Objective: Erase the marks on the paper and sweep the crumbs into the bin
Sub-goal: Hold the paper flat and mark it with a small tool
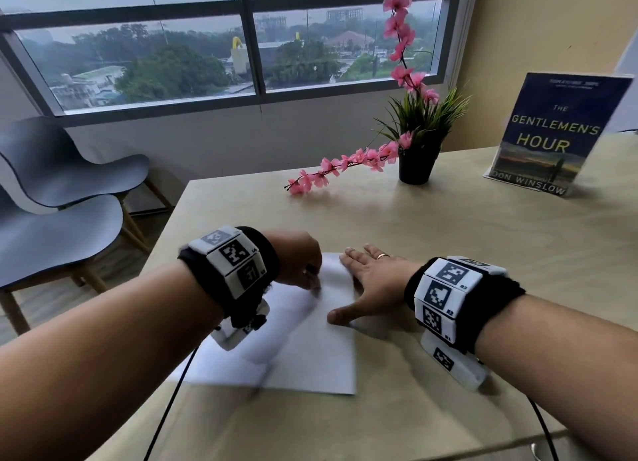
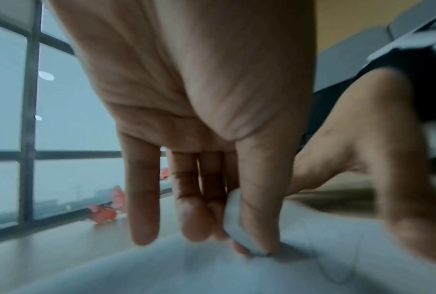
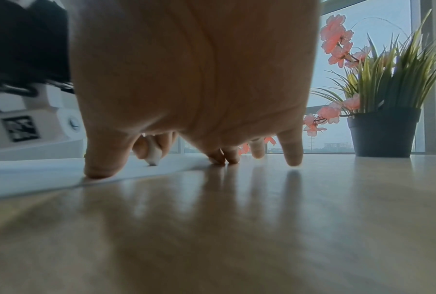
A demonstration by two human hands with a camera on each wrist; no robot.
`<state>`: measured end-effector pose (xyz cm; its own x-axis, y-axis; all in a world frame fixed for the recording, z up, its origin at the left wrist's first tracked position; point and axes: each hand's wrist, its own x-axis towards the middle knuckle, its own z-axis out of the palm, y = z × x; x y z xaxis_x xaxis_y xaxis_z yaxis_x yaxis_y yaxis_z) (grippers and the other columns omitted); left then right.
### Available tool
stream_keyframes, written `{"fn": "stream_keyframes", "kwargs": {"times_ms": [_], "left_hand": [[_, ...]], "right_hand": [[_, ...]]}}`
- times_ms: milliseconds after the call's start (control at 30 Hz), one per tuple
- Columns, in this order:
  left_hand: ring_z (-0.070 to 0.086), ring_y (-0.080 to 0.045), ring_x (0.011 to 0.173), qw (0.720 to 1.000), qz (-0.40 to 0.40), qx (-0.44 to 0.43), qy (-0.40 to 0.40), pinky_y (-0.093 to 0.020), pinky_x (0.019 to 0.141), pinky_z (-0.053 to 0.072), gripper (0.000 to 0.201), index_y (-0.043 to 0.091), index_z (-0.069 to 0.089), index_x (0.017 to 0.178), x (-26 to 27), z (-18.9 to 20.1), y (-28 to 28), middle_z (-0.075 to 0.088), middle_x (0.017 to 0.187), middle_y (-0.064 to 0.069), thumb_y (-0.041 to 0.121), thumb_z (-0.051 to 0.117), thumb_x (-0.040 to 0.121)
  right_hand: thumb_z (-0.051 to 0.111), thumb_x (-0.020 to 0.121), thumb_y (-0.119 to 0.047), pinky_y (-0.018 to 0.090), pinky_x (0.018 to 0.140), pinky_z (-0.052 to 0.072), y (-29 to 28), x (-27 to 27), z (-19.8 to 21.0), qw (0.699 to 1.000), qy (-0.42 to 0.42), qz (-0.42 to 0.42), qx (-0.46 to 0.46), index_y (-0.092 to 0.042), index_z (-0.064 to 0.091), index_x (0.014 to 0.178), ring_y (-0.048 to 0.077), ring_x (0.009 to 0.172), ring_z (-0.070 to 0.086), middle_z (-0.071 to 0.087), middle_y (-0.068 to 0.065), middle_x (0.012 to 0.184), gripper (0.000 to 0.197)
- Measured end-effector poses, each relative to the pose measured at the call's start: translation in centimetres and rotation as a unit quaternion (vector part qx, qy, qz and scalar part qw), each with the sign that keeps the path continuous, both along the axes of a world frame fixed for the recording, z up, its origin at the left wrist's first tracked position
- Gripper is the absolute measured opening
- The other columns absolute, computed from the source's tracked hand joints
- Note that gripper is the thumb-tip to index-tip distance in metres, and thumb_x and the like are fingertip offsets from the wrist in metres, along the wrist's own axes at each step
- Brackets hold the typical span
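A white sheet of paper (image 1: 303, 350) lies on the light wooden table (image 1: 448, 236). My left hand (image 1: 300, 263) pinches a small white eraser (image 2: 237, 224) between thumb and fingers, its tip pressed onto the paper (image 2: 212, 274) near the far edge. The eraser (image 3: 154, 155) also shows in the right wrist view, standing on the paper (image 3: 35, 171). My right hand (image 1: 369, 281) lies flat with spread fingers on the paper's right edge and the table, holding the sheet down. Marks and crumbs are too blurred to make out. No bin is in view.
A black pot with green grass and pink flowers (image 1: 416, 163) stands at the back of the table, one flower branch (image 1: 331, 170) lying on the surface. A book (image 1: 552, 132) stands upright at the back right. Two grey chairs (image 1: 62, 198) sit left of the table.
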<state>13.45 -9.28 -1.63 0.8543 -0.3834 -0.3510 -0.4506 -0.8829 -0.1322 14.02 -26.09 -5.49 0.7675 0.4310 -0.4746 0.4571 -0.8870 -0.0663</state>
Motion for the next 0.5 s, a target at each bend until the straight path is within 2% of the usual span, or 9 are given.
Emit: {"fn": "stream_keyframes", "kwargs": {"times_ms": [67, 167, 267, 400, 500], "left_hand": [[0.059, -0.022, 0.086, 1.000, 0.023, -0.004, -0.008, -0.023, 0.068, 0.040, 0.029, 0.018, 0.069, 0.105, 0.4, 0.0, 0.9, 0.068, 0.104, 0.000, 0.040, 0.060, 0.089], [0.062, -0.021, 0.093, 0.999, 0.045, -0.022, 0.014, -0.028, 0.076, 0.047, 0.028, 0.019, 0.069, 0.103, 0.6, -0.3, 1.7, 0.068, 0.104, 0.000, 0.042, 0.060, 0.089], [0.061, -0.021, 0.095, 0.997, 0.065, -0.043, 0.016, -0.028, 0.079, 0.046, 0.031, 0.018, 0.067, 0.105, 0.7, -0.4, 1.9, 0.067, 0.106, 0.001, 0.044, 0.059, 0.089], [0.060, -0.023, 0.097, 0.995, 0.077, -0.069, -0.012, -0.024, 0.070, 0.039, 0.032, 0.013, 0.065, 0.108, 1.3, -0.5, 1.8, 0.066, 0.110, -0.004, 0.039, 0.060, 0.091], [0.054, -0.021, 0.084, 0.993, 0.085, -0.077, -0.022, -0.023, 0.067, 0.034, 0.030, 0.011, 0.064, 0.107, 1.1, -0.6, 1.6, 0.066, 0.107, -0.006, 0.036, 0.060, 0.091]], "right_hand": [[0.048, 0.070, -0.086, 0.046, 0.121, 0.004, 0.0, -0.2, 0.0, 1.000, -0.009, 0.002, 0.004, -0.025, -0.008, 0.155, 0.019, 0.150, -0.011, -0.012, -0.008, 0.163, 0.119], [0.048, 0.068, -0.087, 0.045, 0.121, 0.003, 0.1, -0.2, 0.2, 1.000, -0.025, 0.003, 0.006, -0.023, -0.005, 0.156, 0.021, 0.150, -0.007, -0.009, -0.004, 0.164, 0.121], [0.044, 0.069, -0.088, 0.047, 0.121, 0.001, 0.3, -0.2, 0.2, 0.999, -0.040, -0.001, 0.017, -0.018, -0.002, 0.156, 0.021, 0.150, -0.009, -0.013, -0.001, 0.163, 0.121], [0.046, 0.069, -0.088, 0.046, 0.121, 0.000, 0.6, -0.2, 0.2, 0.999, -0.034, -0.003, 0.007, -0.017, -0.004, 0.156, 0.020, 0.150, -0.007, -0.008, -0.002, 0.164, 0.123], [0.047, 0.069, -0.087, 0.046, 0.121, 0.000, 0.6, -0.2, 0.1, 1.000, -0.023, -0.011, 0.006, -0.018, -0.006, 0.156, 0.020, 0.150, -0.008, -0.010, -0.003, 0.164, 0.123]]}}
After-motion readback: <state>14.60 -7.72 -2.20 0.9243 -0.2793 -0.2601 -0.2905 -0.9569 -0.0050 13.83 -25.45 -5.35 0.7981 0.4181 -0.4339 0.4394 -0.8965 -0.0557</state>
